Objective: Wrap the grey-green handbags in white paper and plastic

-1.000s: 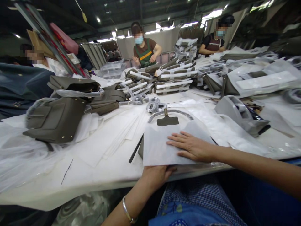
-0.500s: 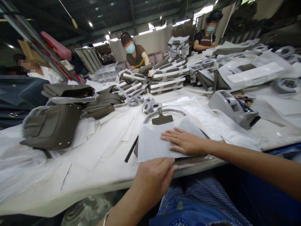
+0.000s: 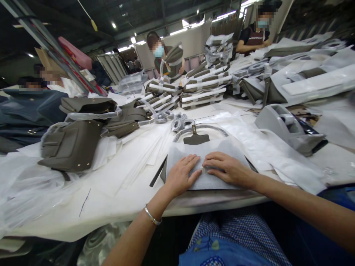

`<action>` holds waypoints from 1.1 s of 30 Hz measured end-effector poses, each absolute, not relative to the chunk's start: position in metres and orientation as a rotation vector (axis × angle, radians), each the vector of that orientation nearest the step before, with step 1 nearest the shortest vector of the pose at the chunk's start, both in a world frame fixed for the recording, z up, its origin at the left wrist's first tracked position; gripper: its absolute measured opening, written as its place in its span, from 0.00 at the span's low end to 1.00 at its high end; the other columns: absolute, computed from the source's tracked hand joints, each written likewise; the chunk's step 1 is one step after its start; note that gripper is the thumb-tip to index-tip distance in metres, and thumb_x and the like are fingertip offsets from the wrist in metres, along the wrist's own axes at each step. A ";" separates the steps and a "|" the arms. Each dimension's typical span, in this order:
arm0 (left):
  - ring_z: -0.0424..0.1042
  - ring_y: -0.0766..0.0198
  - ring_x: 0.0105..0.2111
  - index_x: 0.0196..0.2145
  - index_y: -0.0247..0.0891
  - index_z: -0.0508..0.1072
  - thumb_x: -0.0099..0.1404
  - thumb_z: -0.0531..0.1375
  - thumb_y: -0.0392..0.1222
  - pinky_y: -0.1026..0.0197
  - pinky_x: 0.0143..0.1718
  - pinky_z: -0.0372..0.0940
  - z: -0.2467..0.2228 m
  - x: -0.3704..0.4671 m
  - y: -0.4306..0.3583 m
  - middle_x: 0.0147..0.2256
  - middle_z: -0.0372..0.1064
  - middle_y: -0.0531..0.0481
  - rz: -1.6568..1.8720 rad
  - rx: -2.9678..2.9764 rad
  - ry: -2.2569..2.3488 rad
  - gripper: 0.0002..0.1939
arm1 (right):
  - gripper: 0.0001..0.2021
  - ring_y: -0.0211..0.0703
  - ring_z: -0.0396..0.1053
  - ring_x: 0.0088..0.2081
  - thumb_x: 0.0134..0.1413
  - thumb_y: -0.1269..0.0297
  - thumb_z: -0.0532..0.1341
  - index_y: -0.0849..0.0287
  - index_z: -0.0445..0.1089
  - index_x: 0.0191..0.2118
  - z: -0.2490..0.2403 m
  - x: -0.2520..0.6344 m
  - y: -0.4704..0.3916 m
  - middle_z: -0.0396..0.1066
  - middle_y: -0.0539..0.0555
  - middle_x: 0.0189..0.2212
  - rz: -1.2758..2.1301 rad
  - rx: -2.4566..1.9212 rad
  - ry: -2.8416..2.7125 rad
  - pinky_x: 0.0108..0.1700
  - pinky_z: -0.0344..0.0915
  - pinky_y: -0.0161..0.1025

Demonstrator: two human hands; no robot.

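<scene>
An olive handbag [image 3: 163, 173] lies flat at the table's front edge, mostly covered by a white paper sheet [image 3: 180, 148]. Its wrapped handle [image 3: 219, 128] arches out at the far side, with a dark tag [image 3: 196, 139] inside the arch. My left hand [image 3: 181, 173], a bracelet on its wrist, rests on the sheet with its fingers stretched out. Facing it, my right hand [image 3: 229, 170] lies on the same sheet, fingers slightly bent and apart. A small shiny bit, too small to name, shows between the two hands' fingertips.
A grey tape dispenser [image 3: 288, 127] stands to the right. More olive bags [image 3: 74, 144] sit at left, near loose paper sheets [image 3: 144, 155]. Wrapped coils [image 3: 179, 123] and stacked bags [image 3: 205, 88] lie beyond. Co-workers [image 3: 168, 59] work across the table.
My left hand has moved up from the sheet's near edge onto its top, beside my right hand. My right hand's fingers have bent slightly. A co-worker opposite now holds up a bag.
</scene>
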State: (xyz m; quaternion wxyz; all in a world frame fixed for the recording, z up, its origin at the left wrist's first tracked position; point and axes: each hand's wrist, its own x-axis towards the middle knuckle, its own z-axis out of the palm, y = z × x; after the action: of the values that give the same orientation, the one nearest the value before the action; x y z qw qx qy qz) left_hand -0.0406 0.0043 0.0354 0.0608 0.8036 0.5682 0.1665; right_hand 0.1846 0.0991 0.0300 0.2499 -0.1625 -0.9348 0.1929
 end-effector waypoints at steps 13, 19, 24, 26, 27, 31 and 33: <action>0.57 0.59 0.65 0.65 0.39 0.59 0.73 0.51 0.51 0.50 0.67 0.52 0.029 -0.042 0.005 0.65 0.59 0.45 0.567 2.403 1.682 0.26 | 0.12 0.46 0.70 0.45 0.65 0.66 0.57 0.55 0.74 0.50 0.032 0.182 0.100 0.73 0.58 0.43 0.432 -0.307 -2.669 0.50 0.67 0.46; 0.55 0.58 0.66 0.66 0.42 0.58 0.74 0.49 0.52 0.49 0.68 0.51 0.032 -0.042 0.004 0.66 0.57 0.44 0.515 2.391 1.679 0.26 | 0.12 0.44 0.71 0.46 0.66 0.68 0.55 0.54 0.76 0.47 0.030 0.185 0.097 0.74 0.57 0.42 0.459 -0.235 -2.645 0.55 0.67 0.47; 0.49 0.51 0.68 0.66 0.44 0.57 0.71 0.49 0.60 0.44 0.67 0.49 0.041 -0.044 0.003 0.69 0.48 0.40 0.326 2.474 1.582 0.32 | 0.19 0.48 0.66 0.59 0.66 0.63 0.56 0.57 0.67 0.60 0.024 0.186 0.095 0.70 0.59 0.57 0.389 -0.459 -2.580 0.60 0.65 0.48; 0.48 0.51 0.69 0.67 0.42 0.57 0.71 0.48 0.62 0.44 0.67 0.48 0.046 -0.046 0.004 0.69 0.47 0.39 0.237 2.498 1.572 0.34 | 0.21 0.50 0.64 0.61 0.67 0.63 0.54 0.58 0.64 0.63 0.024 0.183 0.096 0.67 0.59 0.60 0.293 -0.501 -2.685 0.63 0.61 0.53; 0.47 0.51 0.69 0.67 0.41 0.57 0.71 0.47 0.63 0.44 0.67 0.48 0.048 -0.047 0.005 0.69 0.47 0.38 0.200 2.511 1.573 0.34 | 0.21 0.50 0.63 0.62 0.68 0.62 0.53 0.57 0.63 0.64 0.024 0.182 0.097 0.66 0.58 0.61 0.243 -0.505 -2.736 0.64 0.59 0.56; 0.47 0.51 0.69 0.67 0.43 0.56 0.72 0.44 0.63 0.38 0.68 0.41 0.052 -0.052 0.012 0.69 0.48 0.39 0.110 2.560 1.543 0.33 | 0.24 0.53 0.56 0.66 0.67 0.61 0.53 0.55 0.59 0.66 0.028 0.181 0.104 0.60 0.55 0.65 0.126 -0.524 -2.847 0.66 0.52 0.60; 0.45 0.51 0.69 0.67 0.45 0.54 0.72 0.44 0.62 0.36 0.68 0.39 0.050 -0.054 0.012 0.69 0.46 0.40 0.107 2.558 1.540 0.33 | 0.25 0.53 0.54 0.67 0.67 0.60 0.53 0.56 0.56 0.67 0.029 0.183 0.107 0.57 0.55 0.66 0.113 -0.526 -2.868 0.66 0.50 0.60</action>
State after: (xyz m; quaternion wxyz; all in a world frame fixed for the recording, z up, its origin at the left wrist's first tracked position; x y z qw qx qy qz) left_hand -0.0545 0.0123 0.0497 0.0771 0.8536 0.5139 0.0357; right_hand 0.1827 0.1070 0.0292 0.1118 -0.1792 -0.9767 0.0383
